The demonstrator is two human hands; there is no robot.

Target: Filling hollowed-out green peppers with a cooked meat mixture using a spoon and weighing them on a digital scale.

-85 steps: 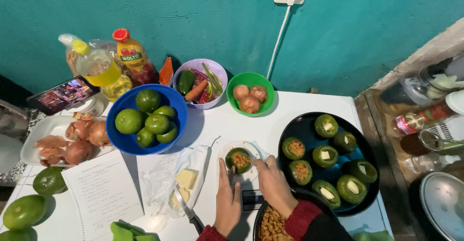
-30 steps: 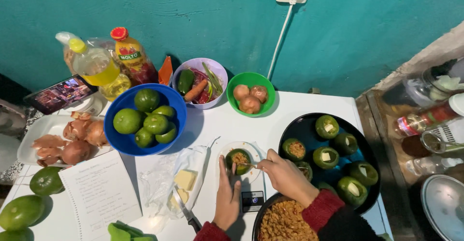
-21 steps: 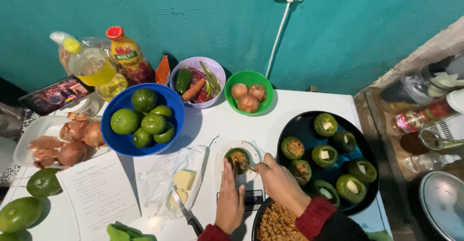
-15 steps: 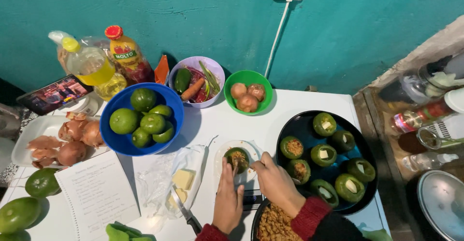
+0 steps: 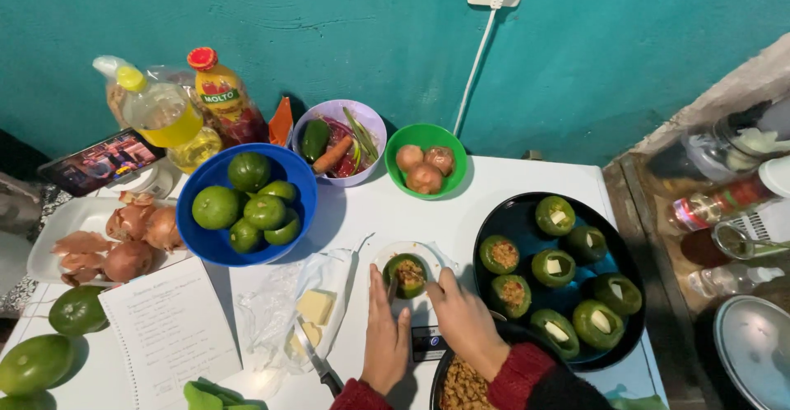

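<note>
Up and left of the hands, a blue bowl (image 5: 247, 204) holds green fruits, perhaps limes. Directly above them a green bowl (image 5: 425, 159) carries three brownish onions. Left of the hands, cheese pieces (image 5: 314, 305) lie on clear plastic beside an open notebook (image 5: 169, 332).

Wall (image 5: 247, 15) teal. Table (image 5: 510, 180) white. Blue bowl (image 5: 216, 247) at table's back left, limes (image 5: 247, 171) in it green. Lilac bowl (image 5: 374, 122): green, orange, red vegetables. Green bowl (image 5: 403, 138): brownish onions (image 5: 425, 178). Black tray (image 5: 518, 213) near right edge, green stuffed peppers (image 5: 553, 267), some topped with pale yellow butter. Stuffed pepper (image 5: 406, 275) on white saucer (image 5: 428, 250): green, brown filling. Sleeve (image 5: 518, 373) dark red. Oil bottle (image 5: 160, 114) yellow, cap yellow.
</note>
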